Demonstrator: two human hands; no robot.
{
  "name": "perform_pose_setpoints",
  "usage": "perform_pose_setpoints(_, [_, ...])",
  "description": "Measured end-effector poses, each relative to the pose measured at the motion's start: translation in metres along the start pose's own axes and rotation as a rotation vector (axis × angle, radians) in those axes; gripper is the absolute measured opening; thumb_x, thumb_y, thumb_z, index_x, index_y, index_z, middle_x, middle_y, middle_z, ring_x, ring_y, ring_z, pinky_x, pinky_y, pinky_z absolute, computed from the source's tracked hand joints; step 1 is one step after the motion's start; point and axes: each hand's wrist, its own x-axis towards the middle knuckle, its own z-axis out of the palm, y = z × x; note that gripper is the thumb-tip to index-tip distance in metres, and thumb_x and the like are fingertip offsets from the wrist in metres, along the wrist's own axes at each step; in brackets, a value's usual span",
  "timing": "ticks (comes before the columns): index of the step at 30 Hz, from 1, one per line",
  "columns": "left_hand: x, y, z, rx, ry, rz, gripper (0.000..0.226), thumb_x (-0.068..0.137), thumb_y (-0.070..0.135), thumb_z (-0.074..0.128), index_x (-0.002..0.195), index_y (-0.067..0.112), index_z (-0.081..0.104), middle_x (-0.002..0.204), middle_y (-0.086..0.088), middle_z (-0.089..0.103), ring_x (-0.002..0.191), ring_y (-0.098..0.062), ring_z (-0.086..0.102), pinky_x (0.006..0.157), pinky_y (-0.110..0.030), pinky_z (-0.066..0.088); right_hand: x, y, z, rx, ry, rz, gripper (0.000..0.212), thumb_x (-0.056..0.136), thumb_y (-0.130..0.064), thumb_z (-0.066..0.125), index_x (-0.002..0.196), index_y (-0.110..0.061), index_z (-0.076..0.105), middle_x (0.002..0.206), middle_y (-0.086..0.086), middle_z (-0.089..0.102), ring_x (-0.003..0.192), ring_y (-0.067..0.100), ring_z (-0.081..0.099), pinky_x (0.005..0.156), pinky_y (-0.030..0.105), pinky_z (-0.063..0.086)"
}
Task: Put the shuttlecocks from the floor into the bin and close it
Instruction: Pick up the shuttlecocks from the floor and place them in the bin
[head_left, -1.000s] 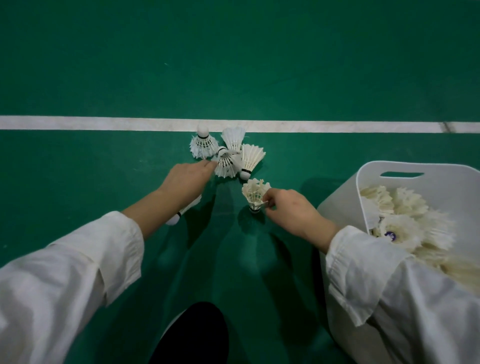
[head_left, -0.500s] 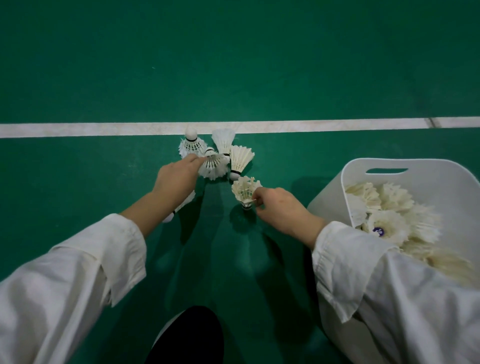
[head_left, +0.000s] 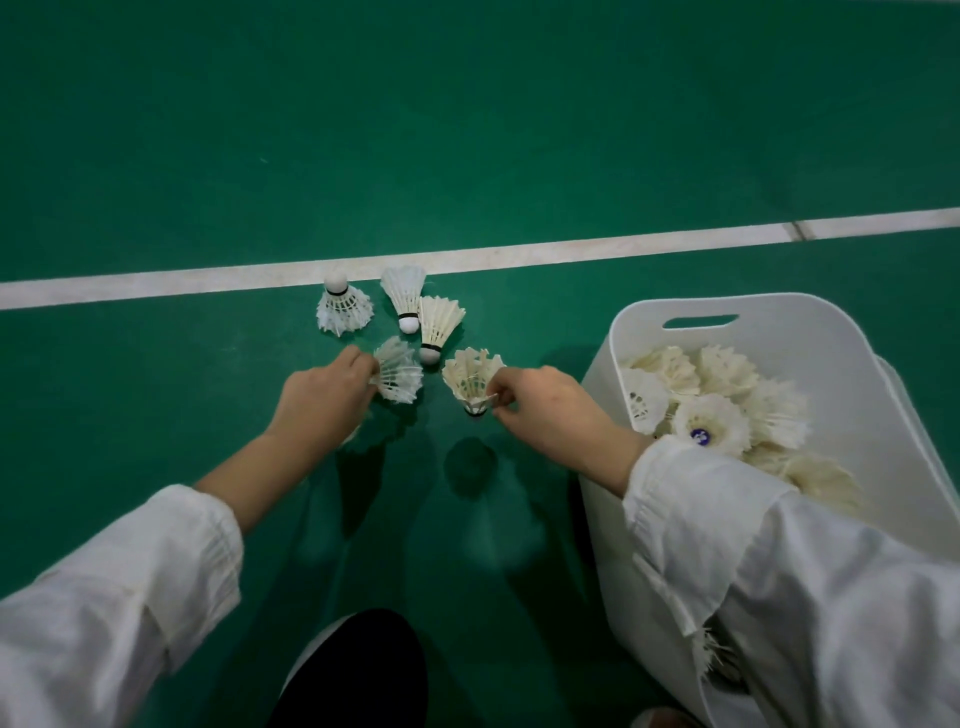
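Shuttlecocks (head_left: 471, 382) lifted, green floor (head_left: 467, 130), white line (head_left: 571, 252)

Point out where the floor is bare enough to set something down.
Bare: the green floor beyond the white line, and the stretch left of the left hand. Crowded: between that line and the right hand, where loose shuttlecocks cluster; the bin is heaped.

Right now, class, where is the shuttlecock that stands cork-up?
In the head view the cork-up shuttlecock stands left of centre, at the white line's near edge, left of two lying shuttlecocks and beyond the left hand.
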Motion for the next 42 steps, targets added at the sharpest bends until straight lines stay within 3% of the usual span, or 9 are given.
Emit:
perform_pose_setpoints(9, [-0.009, 0.031, -0.041, -0.247, 0.066, -0.095, 0.01, 0.092, 0.025, 0.05, 0.087, 0.018, 0.055, 0.086, 0.004, 0.063, 0.065, -0.015, 0.058, 0.046, -0.024, 0.044, -0.034, 0.007, -0.025, 0.061, 0.07, -0.038, 0.021, 0.09, -0.018, 0.052, 0.107, -0.013, 0.064, 0.105, 0.008, 0.071, 0.097, 0.026, 0.064, 0.087, 0.035, 0.049])
perform_pose_setpoints(13, [-0.005, 0.059, -0.102, -0.332, 0.047, -0.071, 0.009, 0.092, 0.027, 0.049, 0.089, 0.019, 0.051, 0.089, 0.006, 0.062, 0.067, -0.016, 0.056, 0.057, -0.036, 0.049, -0.066, 0.003, -0.081, 0.189, 0.154, -0.086, 0.012, 0.091, -0.024, 0.057, 0.095, -0.017, 0.065, 0.09, -0.001, 0.07, 0.071, 0.014, 0.063, 0.071, 0.027, 0.05])
perform_pose_setpoints(17, [0.005, 0.1, -0.165, -0.469, 0.023, -0.006, 0.006, 0.09, 0.027, 0.054, 0.089, 0.022, 0.053, 0.091, 0.009, 0.061, 0.055, 0.006, 0.048, 0.054, -0.023, 0.036, -0.125, 0.03, -0.136, 0.277, 0.26, -0.007, 0.01, 0.089, -0.031, 0.06, 0.086, -0.023, 0.066, 0.072, -0.011, 0.066, 0.063, 0.011, 0.065, 0.049, 0.015, 0.047])
perform_pose_setpoints(21, [0.019, 0.166, -0.207, -0.496, -0.067, 0.137, 0.003, 0.087, 0.024, 0.056, 0.087, 0.021, 0.056, 0.088, 0.008, 0.062, 0.062, 0.007, 0.05, 0.056, -0.009, 0.033, -0.189, 0.078, -0.151, 0.253, 0.309, 0.1, 0.01, 0.086, -0.034, 0.062, 0.085, -0.028, 0.07, 0.07, -0.008, 0.07, 0.062, 0.005, 0.062, 0.059, 0.026, 0.052])
perform_pose_setpoints(24, [0.027, 0.22, -0.213, -0.523, -0.104, 0.207, 0.004, 0.084, 0.024, 0.055, 0.085, 0.02, 0.057, 0.085, 0.007, 0.062, 0.074, -0.01, 0.054, 0.061, -0.013, 0.036, -0.225, 0.114, -0.137, 0.232, 0.341, 0.212, 0.013, 0.086, -0.033, 0.063, 0.089, -0.026, 0.073, 0.068, -0.014, 0.068, 0.062, 0.003, 0.062, 0.065, 0.026, 0.051])
perform_pose_setpoints(26, [0.027, 0.25, -0.206, -0.554, -0.105, 0.202, 0.006, 0.084, 0.025, 0.055, 0.085, 0.021, 0.058, 0.085, 0.007, 0.062, 0.067, -0.005, 0.052, 0.055, -0.013, 0.035, -0.238, 0.135, -0.124, 0.238, 0.351, 0.278, 0.014, 0.086, -0.032, 0.062, 0.092, -0.026, 0.074, 0.064, -0.021, 0.062, 0.06, 0.003, 0.061, 0.065, 0.025, 0.049])
perform_pose_setpoints(31, [0.009, 0.286, -0.157, -0.746, -0.007, -0.008, 0.008, 0.085, 0.024, 0.056, 0.079, 0.021, 0.059, 0.084, 0.006, 0.066, 0.064, 0.003, 0.052, 0.047, -0.008, 0.032, -0.239, 0.17, -0.094, 0.236, 0.374, 0.351, 0.02, 0.089, -0.034, 0.059, 0.1, -0.025, 0.073, 0.066, -0.021, 0.062, 0.059, 0.0, 0.058, 0.071, 0.026, 0.046])
perform_pose_setpoints(35, [-0.014, 0.297, -0.122, -0.912, 0.004, -0.239, 0.008, 0.086, 0.024, 0.058, 0.078, 0.023, 0.059, 0.083, 0.008, 0.067, 0.075, -0.001, 0.058, 0.056, -0.018, 0.036, -0.223, 0.181, -0.07, 0.065, 0.257, 0.331, 0.022, 0.092, -0.031, 0.055, 0.105, -0.023, 0.071, 0.095, -0.002, 0.074, 0.093, 0.019, 0.066, 0.082, 0.029, 0.048])
perform_pose_setpoints(42, [-0.043, 0.301, -0.122, -0.926, 0.069, -0.313, 0.006, 0.088, 0.026, 0.056, 0.082, 0.025, 0.058, 0.084, 0.016, 0.061, 0.072, 0.004, 0.053, 0.058, -0.018, 0.035, -0.213, 0.185, -0.058, 0.006, 0.206, 0.283, 0.022, 0.091, -0.027, 0.052, 0.105, -0.022, 0.068, 0.101, -0.001, 0.072, 0.093, 0.021, 0.065, 0.081, 0.032, 0.05])
